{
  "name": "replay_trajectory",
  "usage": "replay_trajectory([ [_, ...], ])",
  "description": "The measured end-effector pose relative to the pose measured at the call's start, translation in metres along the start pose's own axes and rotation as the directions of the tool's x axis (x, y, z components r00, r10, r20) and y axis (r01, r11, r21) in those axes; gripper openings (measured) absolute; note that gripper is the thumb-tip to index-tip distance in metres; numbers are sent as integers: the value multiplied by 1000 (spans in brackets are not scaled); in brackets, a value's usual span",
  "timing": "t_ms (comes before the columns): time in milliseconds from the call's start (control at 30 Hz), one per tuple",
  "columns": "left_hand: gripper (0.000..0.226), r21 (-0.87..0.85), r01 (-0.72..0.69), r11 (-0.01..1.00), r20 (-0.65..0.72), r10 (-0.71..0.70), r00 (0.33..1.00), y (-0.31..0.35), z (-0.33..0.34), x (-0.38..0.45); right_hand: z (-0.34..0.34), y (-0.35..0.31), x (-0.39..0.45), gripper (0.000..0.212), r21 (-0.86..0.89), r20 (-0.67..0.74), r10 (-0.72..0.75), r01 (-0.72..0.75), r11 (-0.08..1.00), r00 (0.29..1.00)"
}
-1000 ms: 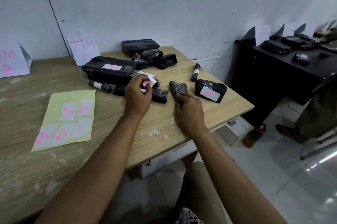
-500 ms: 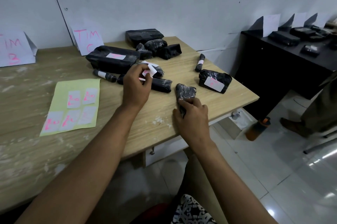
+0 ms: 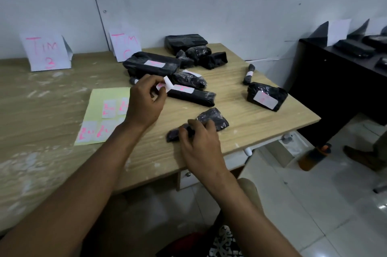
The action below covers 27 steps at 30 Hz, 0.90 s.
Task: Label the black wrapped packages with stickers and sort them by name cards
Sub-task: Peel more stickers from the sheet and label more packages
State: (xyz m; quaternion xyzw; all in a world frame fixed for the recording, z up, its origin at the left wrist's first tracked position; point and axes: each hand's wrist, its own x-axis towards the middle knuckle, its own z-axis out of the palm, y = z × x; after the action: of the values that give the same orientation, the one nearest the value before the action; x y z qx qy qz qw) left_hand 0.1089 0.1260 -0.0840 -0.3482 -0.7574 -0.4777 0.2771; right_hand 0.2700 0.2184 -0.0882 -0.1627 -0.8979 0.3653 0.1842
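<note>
left hand pinches a white sticker up off the table, and right hand curls its fingers over a small black package near the front edge. the package lies down-right of the sticker, long axis slanting toward the far right, right hand nearest.

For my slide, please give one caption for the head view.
Left hand pinches a white sticker while right hand holds an unlabelled black package on the wooden table.
</note>
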Motion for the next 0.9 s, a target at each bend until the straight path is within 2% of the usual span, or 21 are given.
replay_trajectory([
  [100, 9, -13, 30, 999, -26, -30, 999, -4, -16, -6, 10, -12, 1, 42, 48, 67, -23, 19, 999, 998],
  [233, 13, -113, 216, 970, -72, -225, 972, -3, -26, -14, 28, -26, 6, 51, 147, 116, -50, 32, 989, 992],
  [333, 17, -157, 302, 940, -27, -309, 951, -1, -27, -14, 30, -30, 11, 55, 227, 106, -47, 22, 974, 993],
  [500, 21, -185, 272, 944, 102, -256, 961, 8, -29, -15, 23, -22, 29, 46, 370, -74, -41, 66, 927, 996],
  [600, 22, -210, 255, 944, 234, -204, 950, 11, -29, -17, 19, -16, 40, 47, 471, -95, -3, 47, 881, 996],
  [667, 21, -202, 232, 951, 294, -167, 941, 11, -28, -19, 18, -11, 47, 45, 475, -95, 18, 29, 879, 995],
  [800, 19, -214, 215, 953, 342, -133, 930, 11, -28, -21, 19, -4, 59, 25, 520, -133, 40, 35, 853, 990],
  [900, 24, -226, 287, 931, 337, -202, 920, 13, -29, -20, 18, 1, 66, 12, 528, -169, 36, 60, 847, 985],
])
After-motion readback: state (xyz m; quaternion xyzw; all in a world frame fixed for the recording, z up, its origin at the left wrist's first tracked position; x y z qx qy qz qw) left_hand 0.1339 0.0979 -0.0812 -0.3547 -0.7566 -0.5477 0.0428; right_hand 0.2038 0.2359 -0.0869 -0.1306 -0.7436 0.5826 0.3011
